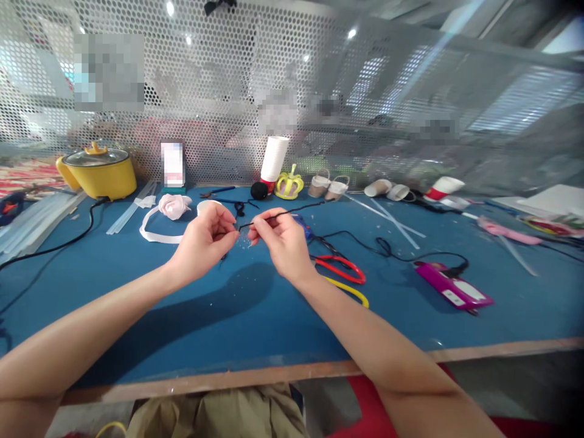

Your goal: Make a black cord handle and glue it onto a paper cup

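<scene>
A thin black strand point(305, 208), like a cord or pipe cleaner, stretches between my hands above the blue table. My right hand point(286, 246) pinches it between thumb and fingers, and its free end sticks out to the upper right. My left hand point(204, 240) is closed in a pinch on a dark end of it, its fingertips just apart from the right ones. Behind my left hand lies a pale pink fabric rose point(174, 207) on a white ribbon band point(159, 237). Scissors with a red and a yellow handle point(342, 267) lie by my right wrist.
A yellow electric pot point(103, 176) stands at the back left, near a phone point(173, 164). Stacked paper cups point(274, 157), a black ball point(259, 191) and a yellow crown point(289, 184) line the back. A purple power strip point(451, 289) with a cable lies right.
</scene>
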Demonstrator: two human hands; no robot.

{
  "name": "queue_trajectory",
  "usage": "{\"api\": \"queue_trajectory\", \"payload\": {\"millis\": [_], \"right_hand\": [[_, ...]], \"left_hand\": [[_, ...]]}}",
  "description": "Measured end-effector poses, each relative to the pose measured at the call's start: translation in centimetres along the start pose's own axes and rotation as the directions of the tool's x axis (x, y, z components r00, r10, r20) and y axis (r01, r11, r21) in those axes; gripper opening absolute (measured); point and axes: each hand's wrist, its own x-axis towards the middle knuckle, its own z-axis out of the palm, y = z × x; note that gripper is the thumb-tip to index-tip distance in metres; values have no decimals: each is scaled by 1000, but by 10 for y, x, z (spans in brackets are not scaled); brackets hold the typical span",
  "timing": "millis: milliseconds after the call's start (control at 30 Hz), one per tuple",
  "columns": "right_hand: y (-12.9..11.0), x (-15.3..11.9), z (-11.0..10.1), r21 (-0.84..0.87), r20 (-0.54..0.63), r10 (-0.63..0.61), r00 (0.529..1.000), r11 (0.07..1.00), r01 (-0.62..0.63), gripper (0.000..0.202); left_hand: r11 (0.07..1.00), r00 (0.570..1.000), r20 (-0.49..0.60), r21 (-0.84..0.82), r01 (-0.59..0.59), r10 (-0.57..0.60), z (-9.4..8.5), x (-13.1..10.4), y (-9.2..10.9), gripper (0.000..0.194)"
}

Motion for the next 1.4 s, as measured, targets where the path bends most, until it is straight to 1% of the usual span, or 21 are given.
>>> {"api": "queue_trajectory", "payload": {"millis": [100,200,300,400,467,533,667,800,900,1000,1100,1200,1300,1400], "right_hand": [[3,2,1,162,-6,67,998,985,-65,19],[4,3,2,294,29,138,990,945,-140,19],[2,4,2,369,90,192,977,905,-212,18],[1,4,1,393,135,217,967,884,-254,19],[0,5,-1,373,149,223,963,890,-263,20],[0,5,-2,314,152,212,965,916,-251,20],[-1,4,-5,111,141,111,984,986,-127,22],[-3,1,-5,-43,117,14,993,999,-9,23],[-4,-2,-3,-98,72,-37,997,994,44,21],[-2,-2,-1,-97,29,-52,998,994,54,20],[1,0,-1,0,-2,-9,1000,1000,9,19],[4,2,1,174,-14,68,998,983,-64,18],[3,3,2,308,25,155,988,939,-155,18],[2,4,2,382,93,225,970,892,-243,20]], "left_hand": [[997,999,-20,-71,42,-44,2,2,-2,21],[991,997,-20,-110,70,-73,2,3,-2,21],[990,998,-2,-122,65,-66,1,4,-2,20],[991,998,35,-119,56,-52,-2,5,-2,18],[993,998,54,-107,41,-36,-4,6,-2,17],[997,998,64,-83,9,-4,-7,7,-1,17],[998,996,73,35,-56,54,-10,6,1,17],[977,993,64,183,-106,96,-8,2,2,18],[969,993,50,219,-115,107,-5,-1,2,18],[979,996,35,185,-83,78,-2,-3,2,19],[994,1000,12,110,-25,24,-1,-2,1,19],[999,1000,-12,30,24,-23,1,-1,0,20],[998,999,-12,-46,51,-52,1,1,1,21],[993,998,-4,-99,64,-65,1,2,2,22]]}}
